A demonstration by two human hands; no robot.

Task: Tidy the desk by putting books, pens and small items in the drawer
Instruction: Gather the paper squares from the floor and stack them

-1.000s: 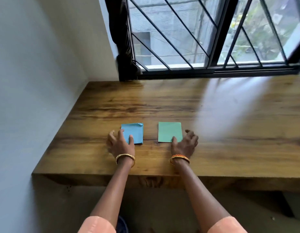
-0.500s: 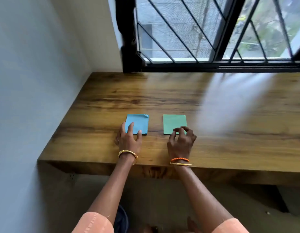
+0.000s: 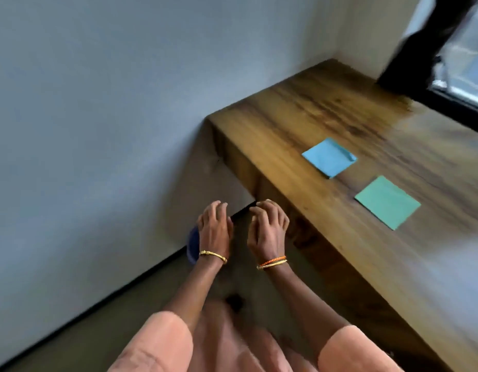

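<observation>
Both hands, left hand (image 3: pixel 215 232) and right hand (image 3: pixel 268 232), hanging loosely curled, empty, off the desk's (image 3: pixel 299 124) front edge; blue object (image 3: pixel 192 244) behind left blurring, unidentifiable.

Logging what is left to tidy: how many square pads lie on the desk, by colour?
Blue square paper pad: 1
Green square paper pad: 1
Total: 2, both flat on the wooden desk, neither hand touching them.
</observation>
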